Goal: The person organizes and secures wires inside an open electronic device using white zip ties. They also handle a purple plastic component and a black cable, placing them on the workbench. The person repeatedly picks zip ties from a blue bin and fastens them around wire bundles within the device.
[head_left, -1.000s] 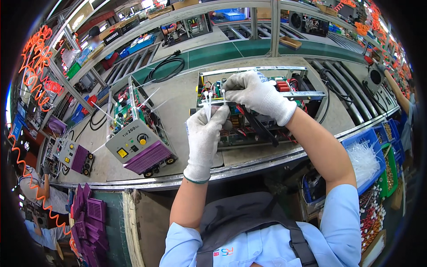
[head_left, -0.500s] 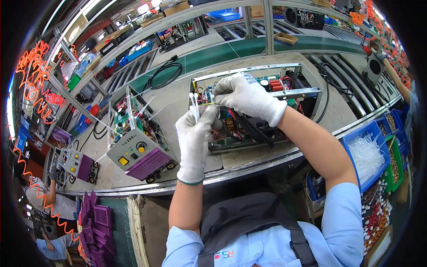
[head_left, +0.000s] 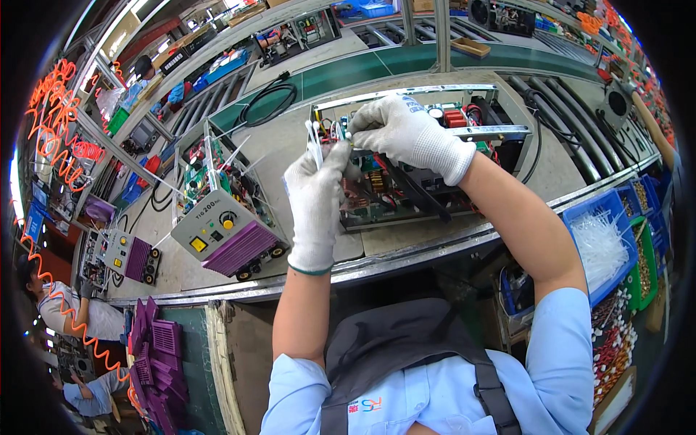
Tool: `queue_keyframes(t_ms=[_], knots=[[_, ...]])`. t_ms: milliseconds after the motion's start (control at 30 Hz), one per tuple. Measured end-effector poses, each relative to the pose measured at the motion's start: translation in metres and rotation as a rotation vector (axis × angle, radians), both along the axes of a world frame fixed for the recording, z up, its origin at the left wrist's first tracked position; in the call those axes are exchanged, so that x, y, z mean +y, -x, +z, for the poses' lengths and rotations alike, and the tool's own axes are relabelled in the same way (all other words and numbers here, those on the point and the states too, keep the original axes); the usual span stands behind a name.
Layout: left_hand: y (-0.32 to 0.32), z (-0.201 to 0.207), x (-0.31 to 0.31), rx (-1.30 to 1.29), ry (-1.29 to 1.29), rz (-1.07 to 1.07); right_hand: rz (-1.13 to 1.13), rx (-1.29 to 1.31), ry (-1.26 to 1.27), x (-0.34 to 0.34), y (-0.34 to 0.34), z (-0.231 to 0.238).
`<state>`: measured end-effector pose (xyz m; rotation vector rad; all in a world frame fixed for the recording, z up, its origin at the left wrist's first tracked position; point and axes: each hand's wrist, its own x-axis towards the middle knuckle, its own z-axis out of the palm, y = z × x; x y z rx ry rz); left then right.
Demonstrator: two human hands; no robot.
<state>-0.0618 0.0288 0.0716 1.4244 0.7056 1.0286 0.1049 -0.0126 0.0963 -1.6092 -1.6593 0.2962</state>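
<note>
One open metal chassis (head_left: pixel 500 132), boards exposed, is set on the bench (head_left: pixel 167 274) under two gloved hands. One black cable bundle (head_left: pixel 413 188) is draped over its near side.

By the left hand (head_left: pixel 314 190), at the chassis's left end, a small bunch of white cable ties (head_left: pixel 317 151) is gripped upright between thumb and fingers; at least two heads are visible, the full count cannot be told. By the right hand (head_left: pixel 406 136), above the chassis, one single tie (head_left: pixel 348 136) is pinched, thumb and forefinger narrowed on its small white head; most of its strap is hidden.

Left of the chassis, two grey-and-purple units (head_left: pixel 210 215) are stood, one near, one farther off. One coiled black cable (head_left: pixel 293 98) is laid behind and left of it.

Right of the chassis, several dark rollers (head_left: pixel 573 119) are set in a row. Nearer the wearer on that side, one large blue bin (head_left: pixel 612 288) is filled with loose white ties, and one green bin (head_left: pixel 641 301), holding brass-coloured parts, is placed beside it.

Well left and below the chassis, purple panels (head_left: pixel 156 355) are heaped, too overlapped to be counted.
</note>
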Motion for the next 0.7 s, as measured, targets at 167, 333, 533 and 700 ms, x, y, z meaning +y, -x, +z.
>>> queue_keyframes(t_ms=[167, 333, 533, 700], knots=[[0.006, 0.008, -0.01, 0.007, -0.041, -0.036, -0.028, 0.084, 0.072, 0.002, 0.002, 0.003], [0.011, -0.004, -0.013, 0.039, 0.023, -0.034, -0.016, 0.075, 0.028, 0.004, -0.001, -0.001], [0.0, -0.007, -0.008, 0.003, 0.028, -0.005, 0.004, 0.079, 0.042, -0.001, 0.002, 0.004], [-0.012, 0.0, 0.001, -0.015, -0.12, 0.071, 0.069, -0.043, -0.053, 0.002, -0.007, -0.004]])
